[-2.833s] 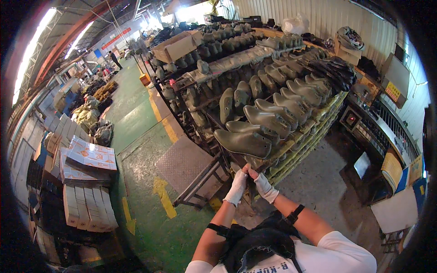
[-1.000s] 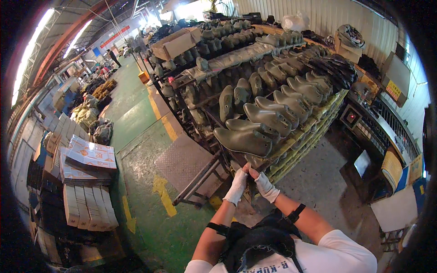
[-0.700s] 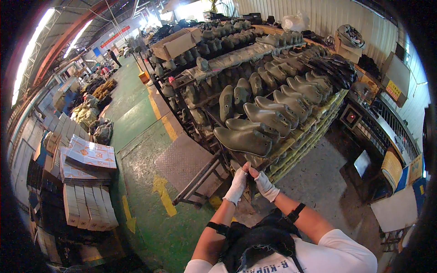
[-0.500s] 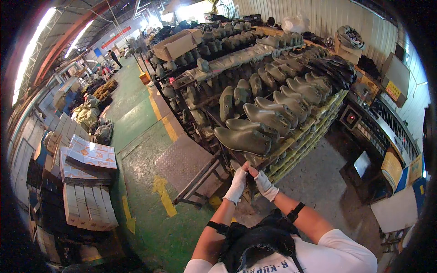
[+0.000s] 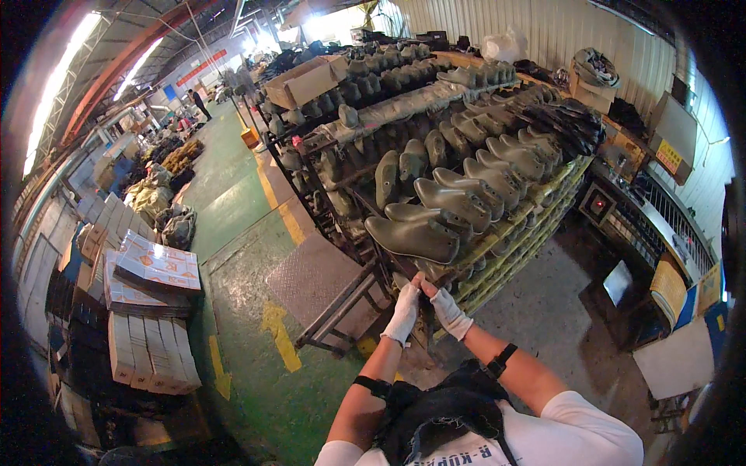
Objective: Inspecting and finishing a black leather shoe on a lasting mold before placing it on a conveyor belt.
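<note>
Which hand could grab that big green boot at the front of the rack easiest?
Probably the left hand. Its gloved fingertips sit right under the heel end of the nearest olive boot on the rack. The right hand is just beside it, a touch lower and farther right, so it's close too.

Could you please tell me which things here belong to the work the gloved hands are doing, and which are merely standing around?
In hand:
- left hand and right hand, gloved, fingertips together at the rack's near corner
- tiered rack
- olive boot just above the hands

Standing about:
- metal step platform
- stacked flat cartons
- cardboard box atop the rack
</note>
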`<control>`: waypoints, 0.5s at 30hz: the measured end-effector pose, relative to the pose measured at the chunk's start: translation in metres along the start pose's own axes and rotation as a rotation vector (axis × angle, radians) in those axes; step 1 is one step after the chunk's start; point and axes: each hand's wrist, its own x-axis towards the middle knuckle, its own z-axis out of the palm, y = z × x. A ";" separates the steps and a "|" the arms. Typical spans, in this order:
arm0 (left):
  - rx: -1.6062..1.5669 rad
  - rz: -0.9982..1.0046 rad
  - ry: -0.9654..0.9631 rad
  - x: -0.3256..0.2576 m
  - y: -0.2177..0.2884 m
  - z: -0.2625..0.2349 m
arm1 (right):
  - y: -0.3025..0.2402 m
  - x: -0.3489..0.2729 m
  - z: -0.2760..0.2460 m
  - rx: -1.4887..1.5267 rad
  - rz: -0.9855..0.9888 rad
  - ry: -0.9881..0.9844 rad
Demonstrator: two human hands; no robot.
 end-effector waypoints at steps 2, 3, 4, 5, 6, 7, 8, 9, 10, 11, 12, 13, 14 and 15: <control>0.007 -0.010 -0.043 0.002 0.000 0.000 | 0.006 0.001 -0.002 0.021 -0.004 0.013; 0.007 -0.008 -0.045 0.003 0.000 0.001 | 0.009 0.002 -0.004 0.043 -0.008 0.026; -0.015 -0.010 -0.044 0.004 -0.001 0.002 | 0.011 0.003 -0.005 0.043 -0.007 0.026; -0.036 -0.011 -0.043 0.004 -0.002 0.002 | 0.012 0.005 -0.007 0.008 0.000 0.010; -0.036 -0.011 -0.044 0.005 -0.002 0.002 | 0.013 0.006 -0.009 -0.027 0.006 -0.007; -0.019 -0.019 -0.046 0.004 -0.002 0.001 | 0.012 0.005 -0.008 -0.027 0.008 -0.007; -0.002 -0.027 -0.048 0.003 -0.001 0.001 | 0.011 0.004 -0.008 -0.056 0.015 -0.002; -0.002 -0.028 -0.048 0.003 -0.001 0.002 | 0.009 0.004 -0.008 -0.086 0.021 0.003; -0.009 -0.016 -0.057 0.003 -0.001 0.000 | 0.006 0.003 -0.006 -0.083 0.024 0.001; -0.016 -0.003 -0.065 0.002 -0.001 -0.002 | 0.002 0.002 -0.005 -0.119 0.027 -0.008; -0.014 -0.004 -0.060 0.001 -0.002 -0.003 | -0.001 0.001 -0.002 -0.155 0.029 -0.017; -0.027 -0.009 -0.027 0.000 -0.003 -0.001 | -0.002 0.000 -0.002 -0.156 0.031 -0.016; -0.039 -0.014 0.007 -0.001 -0.002 0.001 | -0.002 -0.001 0.001 -0.067 0.044 -0.001; -0.039 -0.015 0.009 -0.001 -0.001 0.000 | -0.002 -0.002 0.003 0.023 0.058 0.014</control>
